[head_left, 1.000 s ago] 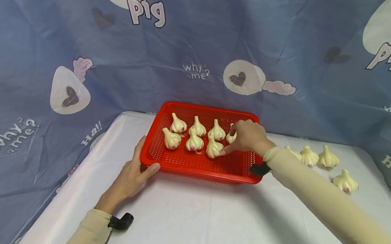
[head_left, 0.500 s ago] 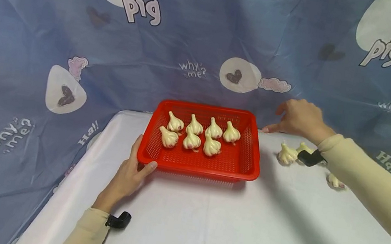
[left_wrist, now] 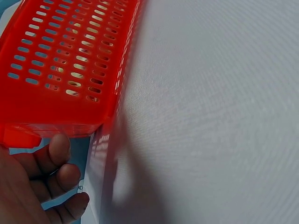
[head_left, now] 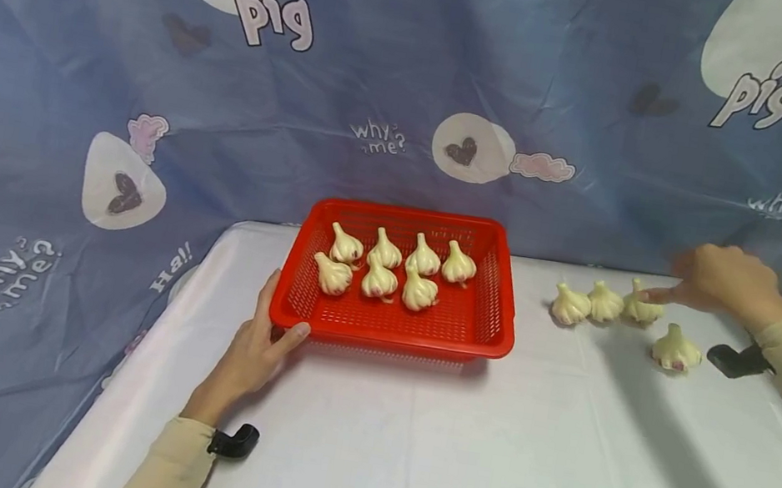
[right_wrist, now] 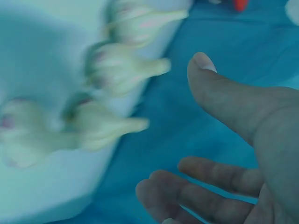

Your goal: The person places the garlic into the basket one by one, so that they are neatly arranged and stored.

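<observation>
Blue-grey printed fabric backdrop (head_left: 361,37): fills the far side of my head view.
White cloth-covered table (head_left: 346,440): everything rests on it.
Red perforated plastic basket, rectangular (head_left: 385,335): upright near the table's far edge, to the left of the right hand (head_left: 727,282); I judge that spot puts it within reach from either side.
Left hand (head_left: 253,354): holding the basket's near left corner, thumb over the rim, fingers along the outside. I read this as steadying it.
Right hand: wide, thumb well apart from the fingers, nothing between them. In my head view the thumb overlaps the third of four cream-white garlic bulbs on the table (head_left: 643,307); the wrist view shows a gap, so I see no contact.
Those four bulbs: three in line by the far edge, the fourth nearer me.
Seven matching garlic bulbs in the basket (head_left: 380,279): four behind, three in front, well apart from the right hand; such rows look deliberate to me.
</observation>
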### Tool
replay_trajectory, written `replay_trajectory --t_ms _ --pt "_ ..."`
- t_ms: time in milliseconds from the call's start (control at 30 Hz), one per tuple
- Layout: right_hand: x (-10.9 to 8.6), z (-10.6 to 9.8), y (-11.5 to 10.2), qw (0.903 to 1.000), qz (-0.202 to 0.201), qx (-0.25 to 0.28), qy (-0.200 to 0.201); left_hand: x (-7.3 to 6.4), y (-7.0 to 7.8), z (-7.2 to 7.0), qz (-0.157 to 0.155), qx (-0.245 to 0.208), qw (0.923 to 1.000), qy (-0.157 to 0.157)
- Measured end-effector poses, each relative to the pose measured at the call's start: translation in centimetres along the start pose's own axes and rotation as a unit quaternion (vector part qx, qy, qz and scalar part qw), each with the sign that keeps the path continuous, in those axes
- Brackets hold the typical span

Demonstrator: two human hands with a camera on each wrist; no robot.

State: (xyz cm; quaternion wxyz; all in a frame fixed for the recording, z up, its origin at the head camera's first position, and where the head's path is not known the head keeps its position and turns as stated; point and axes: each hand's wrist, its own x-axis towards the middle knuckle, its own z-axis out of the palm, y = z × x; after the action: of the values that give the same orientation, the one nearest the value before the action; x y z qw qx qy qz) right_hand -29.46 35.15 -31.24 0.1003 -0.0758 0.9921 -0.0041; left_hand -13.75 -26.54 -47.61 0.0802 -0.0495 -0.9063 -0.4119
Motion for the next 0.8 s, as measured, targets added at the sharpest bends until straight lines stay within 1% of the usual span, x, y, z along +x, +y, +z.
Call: replay_trajectory --t_ms 133,233,333,467,600,700,800 --pt "-1.0 2.5 2.9 0.9997 0.009 0.0 -0.023 0.0 -0.1 0.0 0.0 0.0 1.0 0.0" --pt "-1.7 4.5 4.6 0.9992 0.009 0.005 -0.04 0.0 -0.1 0.0 0.001 -0.004 1.0 -0.001" --pt "-2.3 6.3 6.0 0.9986 -0.003 0.02 -0.048 -0.1 -0.1 0.0 0.005 -0.004 1.0 -0.001" --pt "-2.6 8.5 7.2 0.9978 -0.026 0.049 -0.037 -0.1 -0.2 0.0 0.004 -0.003 1.0 0.0" --pt "-2.8 10.6 7.8 0.9961 -0.037 0.077 -0.019 -0.1 -0.2 0.0 0.005 -0.002 1.0 0.001" --pt "-3.1 11.8 8.2 0.9948 -0.042 0.092 -0.01 -0.1 -0.2 0.0 0.007 0.0 1.0 0.001" --pt "-3.3 12.5 8.3 0.9936 -0.043 0.105 -0.006 -0.1 -0.2 0.1 0.007 0.0 1.0 0.001"
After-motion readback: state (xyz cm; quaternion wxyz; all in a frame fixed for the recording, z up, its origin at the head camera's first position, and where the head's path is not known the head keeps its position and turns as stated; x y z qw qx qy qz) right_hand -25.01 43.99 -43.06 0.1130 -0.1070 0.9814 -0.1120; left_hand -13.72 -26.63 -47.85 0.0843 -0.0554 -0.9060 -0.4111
